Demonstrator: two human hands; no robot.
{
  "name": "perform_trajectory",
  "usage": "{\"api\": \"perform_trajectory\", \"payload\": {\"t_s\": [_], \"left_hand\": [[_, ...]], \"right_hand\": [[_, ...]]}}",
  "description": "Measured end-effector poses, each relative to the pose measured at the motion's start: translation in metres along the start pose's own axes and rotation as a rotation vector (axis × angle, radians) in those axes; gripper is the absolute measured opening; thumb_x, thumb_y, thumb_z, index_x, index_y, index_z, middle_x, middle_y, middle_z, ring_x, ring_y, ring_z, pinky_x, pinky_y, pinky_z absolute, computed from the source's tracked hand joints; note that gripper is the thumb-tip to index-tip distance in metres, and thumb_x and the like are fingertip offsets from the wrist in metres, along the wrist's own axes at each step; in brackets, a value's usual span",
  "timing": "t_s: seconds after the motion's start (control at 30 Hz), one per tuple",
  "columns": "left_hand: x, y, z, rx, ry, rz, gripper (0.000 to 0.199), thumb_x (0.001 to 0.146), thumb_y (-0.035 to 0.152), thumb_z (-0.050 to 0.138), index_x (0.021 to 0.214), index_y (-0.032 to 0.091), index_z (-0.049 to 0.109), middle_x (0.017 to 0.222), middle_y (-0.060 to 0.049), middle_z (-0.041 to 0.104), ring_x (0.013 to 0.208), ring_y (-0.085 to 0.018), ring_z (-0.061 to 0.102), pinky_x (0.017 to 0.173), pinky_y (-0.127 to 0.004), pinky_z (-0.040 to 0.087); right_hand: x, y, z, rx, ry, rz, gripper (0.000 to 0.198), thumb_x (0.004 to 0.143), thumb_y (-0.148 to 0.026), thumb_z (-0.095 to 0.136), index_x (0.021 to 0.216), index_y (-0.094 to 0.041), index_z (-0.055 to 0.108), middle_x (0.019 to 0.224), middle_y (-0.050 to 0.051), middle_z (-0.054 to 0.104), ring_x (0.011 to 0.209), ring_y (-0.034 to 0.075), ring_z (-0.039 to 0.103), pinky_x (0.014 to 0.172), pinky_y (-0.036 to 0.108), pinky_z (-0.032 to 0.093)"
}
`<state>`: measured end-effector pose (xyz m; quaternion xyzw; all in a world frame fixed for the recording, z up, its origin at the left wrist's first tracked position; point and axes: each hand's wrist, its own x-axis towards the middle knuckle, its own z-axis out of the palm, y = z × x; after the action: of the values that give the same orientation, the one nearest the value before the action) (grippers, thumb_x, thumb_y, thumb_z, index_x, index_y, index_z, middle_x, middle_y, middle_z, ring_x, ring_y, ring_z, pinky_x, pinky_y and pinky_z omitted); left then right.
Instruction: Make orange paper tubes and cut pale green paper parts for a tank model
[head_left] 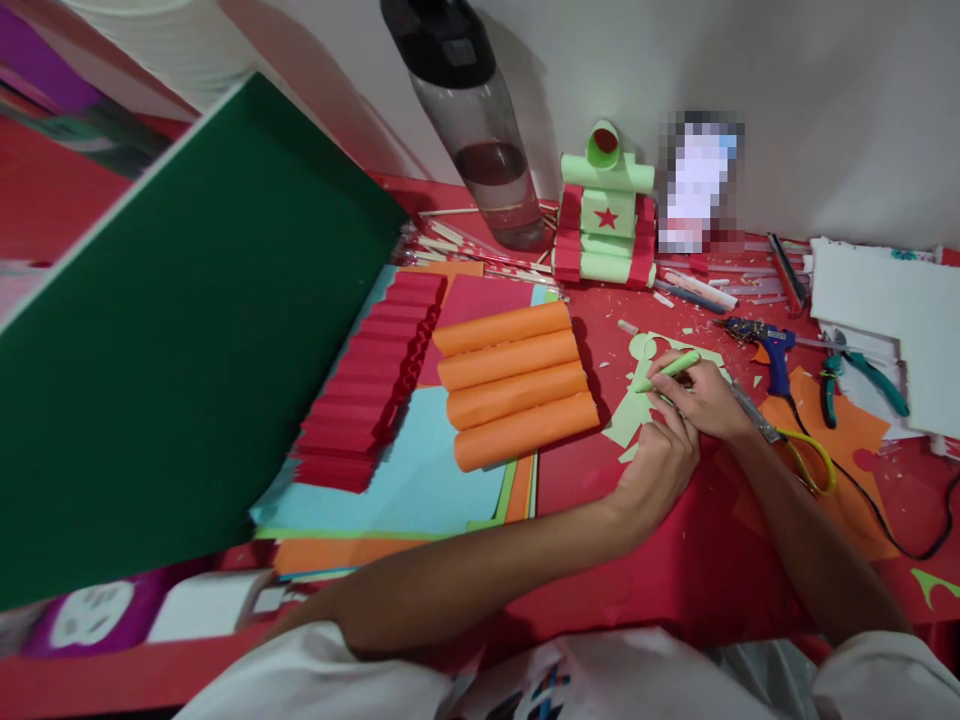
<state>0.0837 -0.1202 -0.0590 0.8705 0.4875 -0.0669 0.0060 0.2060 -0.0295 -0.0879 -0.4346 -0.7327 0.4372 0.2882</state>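
Note:
My right hand (709, 398) is closed around a light green marker (679, 370), its lower end touching the cut pale green paper (626, 415) on the red table. Just below, my left hand (660, 462) has its fingers curled in against the right hand; whatever they may pinch is hidden. Small green scraps lie about the paper. Beside my right wrist is a grey cutter knife (754, 412), along with yellow-handled scissors (821, 455). Left of the hands, several orange paper tubes (517, 385) sit in a row near a pleated red paper (367, 385).
A green board (187, 330) leans at left over stacked coloured sheets (442, 450). Along the wall stand a water bottle (480, 130), a green-and-red paper figure (606, 215) and a blurred phone (697, 185). A glue gun (776, 350), pliers (862, 380) and white foam board (892, 300) lie right.

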Motion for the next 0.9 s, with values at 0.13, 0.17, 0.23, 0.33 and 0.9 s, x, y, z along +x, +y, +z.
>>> {"api": "perform_trajectory", "payload": {"t_s": [0.13,0.17,0.23,0.33,0.9], "left_hand": [[0.0004,0.0022,0.0023,0.096,0.004,0.009,0.047,0.102,0.001,0.034,0.137,-0.008,0.062,0.135,-0.039,0.067,0.07,-0.02,0.073,0.058,-0.026,0.05],[0.0005,0.0025,0.0025,0.112,0.008,0.011,0.046,0.102,0.001,0.033,0.136,-0.008,0.063,0.134,-0.039,0.067,0.069,-0.019,0.072,0.057,-0.026,0.05],[0.0006,0.0026,0.0024,0.133,0.017,0.015,0.046,0.102,0.001,0.032,0.134,-0.006,0.065,0.134,-0.039,0.067,0.067,-0.018,0.071,0.056,-0.025,0.049],[0.0009,0.0019,0.0015,0.143,0.021,0.017,0.046,0.101,0.0,0.033,0.132,-0.006,0.066,0.135,-0.038,0.067,0.066,-0.017,0.07,0.056,-0.024,0.048],[0.0015,0.0,0.0022,0.083,0.034,-0.007,0.043,0.102,0.001,0.037,0.134,-0.006,0.064,0.136,-0.041,0.065,0.064,-0.017,0.069,0.054,-0.025,0.046]], "right_hand": [[0.0002,-0.0007,-0.0003,0.01,0.035,0.048,0.03,0.098,-0.047,0.067,0.087,-0.02,0.072,0.085,0.006,0.076,0.079,0.02,0.071,0.07,0.03,0.056],[0.0003,-0.0012,-0.0003,0.024,0.031,0.049,0.03,0.098,-0.048,0.068,0.087,-0.02,0.072,0.087,0.006,0.076,0.079,0.02,0.071,0.07,0.03,0.056],[0.0004,-0.0021,0.0,0.059,0.02,0.048,0.03,0.098,-0.048,0.068,0.088,-0.021,0.073,0.09,0.006,0.077,0.081,0.02,0.072,0.071,0.03,0.057],[0.0003,-0.0021,0.0003,0.078,0.023,0.045,0.029,0.099,-0.047,0.068,0.088,-0.021,0.074,0.091,0.006,0.077,0.082,0.02,0.072,0.072,0.03,0.058],[0.0011,0.0057,0.0006,0.074,0.044,0.017,0.024,0.099,-0.043,0.069,0.097,-0.022,0.079,0.095,0.005,0.079,0.084,0.02,0.073,0.072,0.03,0.058]]}}
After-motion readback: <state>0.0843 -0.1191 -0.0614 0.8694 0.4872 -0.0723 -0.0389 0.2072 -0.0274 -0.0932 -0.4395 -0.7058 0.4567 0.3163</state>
